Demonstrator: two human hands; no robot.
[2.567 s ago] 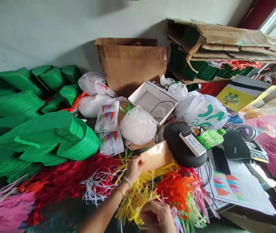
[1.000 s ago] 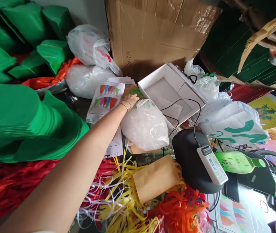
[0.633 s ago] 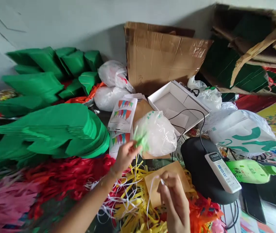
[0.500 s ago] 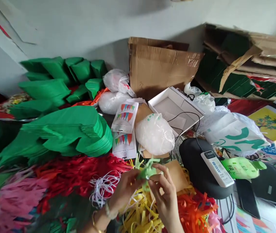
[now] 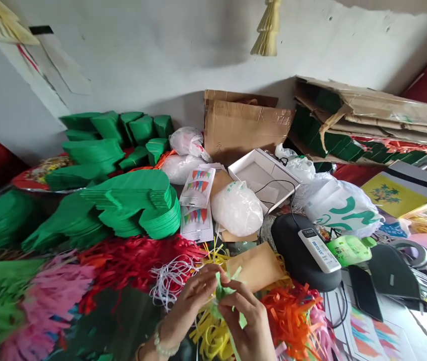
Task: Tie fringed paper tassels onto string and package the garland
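Low in the middle of the head view, my left hand (image 5: 193, 298) and my right hand (image 5: 246, 312) meet at a light green paper tassel (image 5: 220, 291). My left fingers press together against its left side. On its other side, my right thumb and fingers pinch it, with green strips hanging past them. Part of the tassel is hidden behind my fingers. Below the hands lies a heap of yellow paper strips (image 5: 210, 335). A tangle of white ribbon (image 5: 166, 281) is just left of my left hand, and orange strips (image 5: 292, 318) are right of my right hand.
Stacked green cut pieces (image 5: 131, 193) fill the left side, with red strips (image 5: 123, 260) and pink strips (image 5: 57, 301) before them. Behind the hands are a brown card (image 5: 256, 265), a plastic bag (image 5: 238, 208) and an open white box (image 5: 251, 168). A black case (image 5: 292, 248) stands right.
The view has tilted up and shifted, showing more wall and more of the right side. My fingers have closed nearer together around the green tassel, and its strips now hang lower.
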